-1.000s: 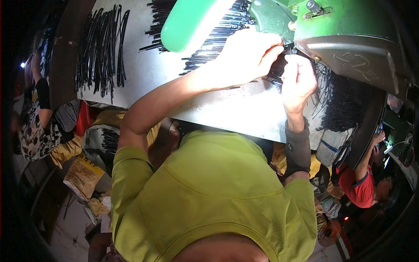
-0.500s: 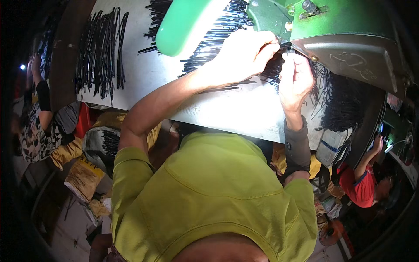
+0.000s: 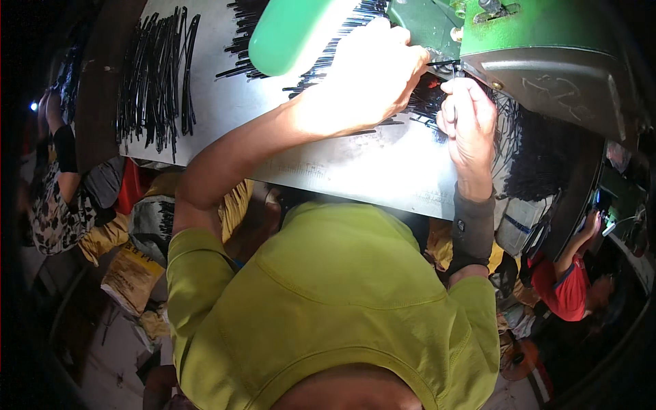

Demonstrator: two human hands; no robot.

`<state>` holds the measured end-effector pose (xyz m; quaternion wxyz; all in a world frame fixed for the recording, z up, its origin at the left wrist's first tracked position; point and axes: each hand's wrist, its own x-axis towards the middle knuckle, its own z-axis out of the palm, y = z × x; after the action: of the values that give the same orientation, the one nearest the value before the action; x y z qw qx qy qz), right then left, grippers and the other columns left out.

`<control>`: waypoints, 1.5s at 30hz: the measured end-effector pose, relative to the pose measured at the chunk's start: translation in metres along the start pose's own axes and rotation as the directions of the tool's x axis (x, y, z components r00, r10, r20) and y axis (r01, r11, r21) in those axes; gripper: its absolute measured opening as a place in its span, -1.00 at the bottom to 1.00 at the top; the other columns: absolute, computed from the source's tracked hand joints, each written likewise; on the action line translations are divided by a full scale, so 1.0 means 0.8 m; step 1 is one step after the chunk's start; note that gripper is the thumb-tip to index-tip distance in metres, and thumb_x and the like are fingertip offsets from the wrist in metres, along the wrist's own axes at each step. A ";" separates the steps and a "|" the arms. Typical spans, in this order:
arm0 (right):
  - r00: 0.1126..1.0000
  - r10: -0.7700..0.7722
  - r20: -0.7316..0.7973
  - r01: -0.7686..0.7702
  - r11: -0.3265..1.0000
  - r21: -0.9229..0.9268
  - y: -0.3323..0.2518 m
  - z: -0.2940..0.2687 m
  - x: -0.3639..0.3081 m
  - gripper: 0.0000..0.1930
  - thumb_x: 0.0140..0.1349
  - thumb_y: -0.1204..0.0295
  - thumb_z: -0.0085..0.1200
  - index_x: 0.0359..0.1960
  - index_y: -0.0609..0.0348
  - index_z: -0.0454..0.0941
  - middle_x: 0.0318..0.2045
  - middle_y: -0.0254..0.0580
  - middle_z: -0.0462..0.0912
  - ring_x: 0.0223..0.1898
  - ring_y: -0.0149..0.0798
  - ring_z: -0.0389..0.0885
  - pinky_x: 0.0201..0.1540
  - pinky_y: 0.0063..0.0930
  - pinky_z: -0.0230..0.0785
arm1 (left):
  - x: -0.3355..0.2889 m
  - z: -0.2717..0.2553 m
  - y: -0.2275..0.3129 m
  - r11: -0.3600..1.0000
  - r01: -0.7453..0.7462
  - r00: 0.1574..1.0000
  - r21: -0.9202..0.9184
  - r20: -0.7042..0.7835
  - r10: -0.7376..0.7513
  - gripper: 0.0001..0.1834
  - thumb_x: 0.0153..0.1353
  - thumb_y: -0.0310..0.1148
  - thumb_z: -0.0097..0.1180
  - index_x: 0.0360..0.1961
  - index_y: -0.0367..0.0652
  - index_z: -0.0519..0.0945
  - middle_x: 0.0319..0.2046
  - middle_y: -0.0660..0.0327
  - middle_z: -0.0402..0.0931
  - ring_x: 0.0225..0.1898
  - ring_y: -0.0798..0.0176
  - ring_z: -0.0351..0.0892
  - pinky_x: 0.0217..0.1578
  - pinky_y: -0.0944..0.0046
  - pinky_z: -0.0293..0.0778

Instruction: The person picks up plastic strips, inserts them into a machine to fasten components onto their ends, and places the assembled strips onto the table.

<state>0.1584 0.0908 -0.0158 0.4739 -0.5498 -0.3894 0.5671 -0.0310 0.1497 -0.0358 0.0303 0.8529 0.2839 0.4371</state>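
Note:
My left hand [image 3: 379, 78], palm down, is closed, with a thin black strip [image 3: 443, 63] jutting from its fingertips toward the green machine [image 3: 540, 31]. Just below the machine's edge my right hand [image 3: 471, 116] is pinched, fingers curled, close to the strip's end. Whatever its fingertips hold is too small to name. Under and between the hands lie loose dark strips [image 3: 425, 102] on the pale tabletop [image 3: 383, 171]. A row of similar black strips [image 3: 342, 51] is partly hidden by my left hand and the green lamp head [image 3: 287, 37].
A bundle of long black strips [image 3: 156, 82] lies at the table's left. A dark heap of thin strips [image 3: 540, 157] is at the right, beside a pale box [image 3: 514, 229]. Sacks [image 3: 132, 277] stand below left. A person in red [image 3: 564, 287] works at far right, another person [image 3: 61, 212] at far left.
My left hand has drawn back slightly left and turned more palm down, showing the strip at its fingertips. My right hand has moved a little right and down, away from the left fingers.

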 end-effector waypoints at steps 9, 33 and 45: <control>0.998 -0.047 -0.046 0.050 0.996 0.076 0.007 0.014 -0.003 -0.86 0.25 0.46 -0.07 -0.34 0.26 0.51 -0.72 -0.43 0.34 -0.75 -0.61 0.24 -0.71 -0.71 0.08 | 0.003 -0.016 0.016 0.991 -0.014 1.000 -0.133 0.015 0.016 -0.84 -0.02 -0.50 0.08 -0.37 -0.24 0.42 -0.68 0.12 0.31 -0.66 0.11 0.35 -0.66 0.20 0.26; 0.731 -0.409 0.546 0.678 0.343 -0.650 0.014 -0.005 -0.069 -0.78 -0.19 0.65 0.19 -0.41 0.19 0.56 -0.48 -0.20 0.49 -0.45 -0.14 0.50 -0.43 -0.39 0.36 | -0.079 -0.049 -0.080 0.739 -0.379 0.900 0.556 0.407 0.155 -0.79 0.19 -0.31 0.05 -0.19 -0.16 0.53 -0.38 0.27 0.51 -0.31 0.35 0.49 -0.25 0.36 0.49; 0.953 -0.293 0.079 0.294 0.828 -0.478 0.024 0.030 -0.054 -0.95 0.12 0.64 0.05 -0.45 0.27 0.44 -0.56 -0.34 0.47 -0.67 -0.62 0.29 -0.65 -0.69 0.14 | -0.013 -0.036 -0.025 0.981 0.083 0.996 -0.178 0.058 -0.074 -0.53 -0.04 -0.63 0.11 -0.01 -0.24 0.50 -0.60 0.16 0.40 -0.59 0.23 0.42 -0.54 0.30 0.41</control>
<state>0.1299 0.0459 -0.0213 0.4022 -0.5836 -0.5990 0.3726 -0.0671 0.1556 -0.0315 0.1319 0.8457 0.2757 0.4374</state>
